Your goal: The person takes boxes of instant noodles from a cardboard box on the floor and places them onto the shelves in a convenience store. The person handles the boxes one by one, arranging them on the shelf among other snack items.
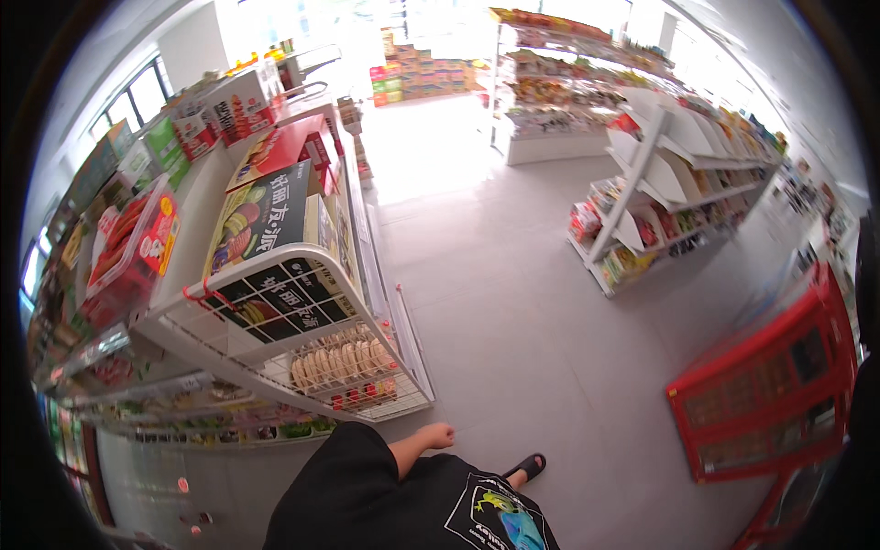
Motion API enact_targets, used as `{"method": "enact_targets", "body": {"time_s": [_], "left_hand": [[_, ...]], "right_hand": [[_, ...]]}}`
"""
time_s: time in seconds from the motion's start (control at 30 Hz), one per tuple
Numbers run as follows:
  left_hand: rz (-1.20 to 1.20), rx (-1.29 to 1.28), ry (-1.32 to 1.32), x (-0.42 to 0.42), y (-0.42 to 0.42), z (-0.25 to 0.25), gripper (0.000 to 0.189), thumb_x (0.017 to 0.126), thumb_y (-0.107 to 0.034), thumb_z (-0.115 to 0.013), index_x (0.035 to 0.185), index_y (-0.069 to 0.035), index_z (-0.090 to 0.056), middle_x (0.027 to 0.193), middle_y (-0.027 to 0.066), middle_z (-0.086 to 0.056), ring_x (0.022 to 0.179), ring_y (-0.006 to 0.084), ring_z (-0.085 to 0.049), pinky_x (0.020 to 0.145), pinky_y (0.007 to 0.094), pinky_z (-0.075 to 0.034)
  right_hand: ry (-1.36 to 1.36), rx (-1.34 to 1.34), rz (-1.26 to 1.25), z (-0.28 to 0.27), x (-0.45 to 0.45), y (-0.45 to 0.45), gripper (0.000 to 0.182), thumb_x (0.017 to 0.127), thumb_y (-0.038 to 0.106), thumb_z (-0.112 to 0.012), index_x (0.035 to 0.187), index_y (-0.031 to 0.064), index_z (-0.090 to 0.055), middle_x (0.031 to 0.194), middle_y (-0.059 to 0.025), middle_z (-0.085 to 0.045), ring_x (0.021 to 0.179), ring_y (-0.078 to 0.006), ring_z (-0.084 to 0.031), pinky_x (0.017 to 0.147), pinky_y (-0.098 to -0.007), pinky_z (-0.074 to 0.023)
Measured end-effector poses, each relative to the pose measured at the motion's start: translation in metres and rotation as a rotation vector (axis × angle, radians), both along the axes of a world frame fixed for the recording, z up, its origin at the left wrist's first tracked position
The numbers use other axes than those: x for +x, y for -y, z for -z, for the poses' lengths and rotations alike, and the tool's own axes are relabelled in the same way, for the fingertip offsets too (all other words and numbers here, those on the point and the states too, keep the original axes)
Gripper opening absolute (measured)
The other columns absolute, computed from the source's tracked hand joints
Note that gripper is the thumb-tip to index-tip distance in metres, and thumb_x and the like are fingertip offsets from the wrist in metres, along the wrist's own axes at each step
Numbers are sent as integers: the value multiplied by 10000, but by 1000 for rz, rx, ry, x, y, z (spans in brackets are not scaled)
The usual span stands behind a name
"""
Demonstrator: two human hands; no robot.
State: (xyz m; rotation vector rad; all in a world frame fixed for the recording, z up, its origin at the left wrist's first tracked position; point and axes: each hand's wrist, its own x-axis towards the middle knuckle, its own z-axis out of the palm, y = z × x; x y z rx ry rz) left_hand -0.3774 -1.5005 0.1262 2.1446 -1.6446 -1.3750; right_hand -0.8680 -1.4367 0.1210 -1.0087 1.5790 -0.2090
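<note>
My left hand [438,435] hangs low in front of my black T-shirt [405,502], its fingers curled, with nothing visible in it. It is nearest to the bottom corner of a white wire-grid shelf end [405,407], apart from it. My right hand is out of view. Behind the grid stand dark green snack boxes [265,213] and, lower down, a row of round pale packaged goods [344,361]. A black slide sandal [528,467] shows on one foot on the grey floor.
A red-framed glass-front cabinet [763,385] stands at the right. White shelves of packaged goods [660,192] are at the upper right. Stacked cartons [426,75] stand by the bright far end. A clear tub with a red label [130,240] sits on the left shelf.
</note>
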Motion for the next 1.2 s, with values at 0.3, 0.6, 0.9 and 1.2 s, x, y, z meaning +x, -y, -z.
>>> {"method": "enact_targets", "body": {"time_s": [0.3,0.6,0.9,1.2], "left_hand": [[-710,128,46,-42,-87,37,268,736,-305,-644,878,-79,-675,914,195,-678,907,360,-649,793,431,-501],[-739,234,-278,-136,-48,90,360,739,-389,-676,885,-62,-715,903,154,-701,868,298,-666,768,412,-505],[-515,265,-157,-17,159,137,374,782,-372,-620,870,-25,-728,847,140,-710,721,260,-674,656,416,-510],[-1132,-393,-436,88,377,8,286,919,-263,-542,1073,-53,-658,995,116,-700,924,226,-657,813,360,-510]], "right_hand": [[-60,48,-309,40,-84,247,204,885,118,-575,1049,35,-663,697,-70,-601,558,-184,-553,497,-331,-458],[-39,41,-321,52,2,472,195,864,62,-527,1010,32,-654,668,-57,-578,529,-187,-565,483,-345,-496],[323,-66,-1042,-16,221,556,270,908,231,-603,1083,53,-706,920,-113,-719,819,-160,-655,767,-286,-493],[236,-55,-1118,-5,293,679,264,909,218,-597,1111,90,-708,871,-27,-728,818,-100,-672,757,-243,-511]]}}
